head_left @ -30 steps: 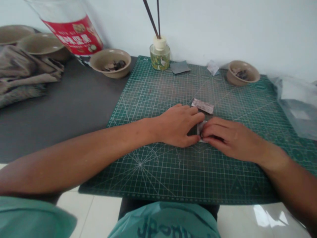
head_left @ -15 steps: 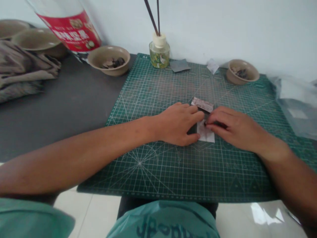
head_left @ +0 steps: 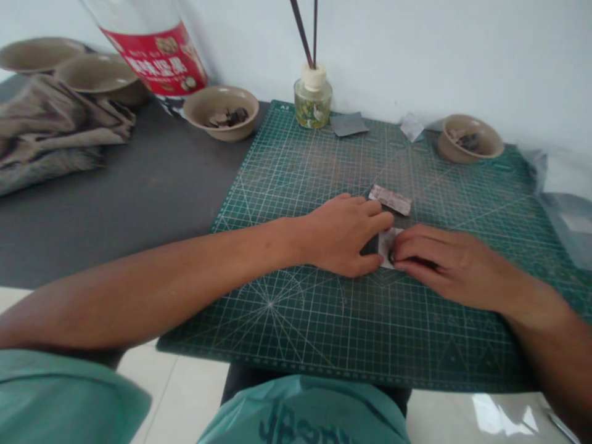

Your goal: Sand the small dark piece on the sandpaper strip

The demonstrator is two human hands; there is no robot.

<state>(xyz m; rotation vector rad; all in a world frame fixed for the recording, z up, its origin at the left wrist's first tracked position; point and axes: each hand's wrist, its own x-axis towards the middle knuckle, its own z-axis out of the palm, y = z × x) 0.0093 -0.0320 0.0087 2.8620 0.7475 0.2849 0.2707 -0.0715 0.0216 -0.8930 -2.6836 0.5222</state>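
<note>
Left grip (head_left: pixel 346 237): fingers together and gently curved, heel of the hand low over a green cutting mat (head_left: pixel 296 163), fingertips against a dark flat piece (head_left: pixel 370 248). Only partly closed; whether it has real hold of that piece, hidden by the fingers, cannot be told.

Right grip (head_left: pixel 446 265): fingers curled, tips on the right edge of a small white paper piece (head_left: pixel 387 246), thumb side in shadow. Also partly closed; firm pinch or mere touch, cannot tell from this view.

White paper piece: flat on the mat between the two hands, partly covered by the right fingers, dark piece just beside it on the left. Just above both, a mottled brownish strip (head_left: pixel 390 200), lying at a slant on the mat, near the left fingertips but apart from them.

Far edge of the mat: reed diffuser (head_left: pixel 313 102) with two dark sticks, grey square sheet (head_left: pixel 349 124), small white scrap (head_left: pixel 411 127). Top right corner of the mat: tan ceramic bowl (head_left: pixel 469 139) with dark flakes inside. Off the mat, on a dark grey worktop (head_left: pixel 139 203): a matching bowl (head_left: pixel 221 113) of dark flakes, two more tan bowls (head_left: pixel 99 77), crumpled brown cloth (head_left: pixel 50 129), large jar with red label (head_left: pixel 155 58). Far right: clear plastic bag (head_left: pixel 567 209).
</note>
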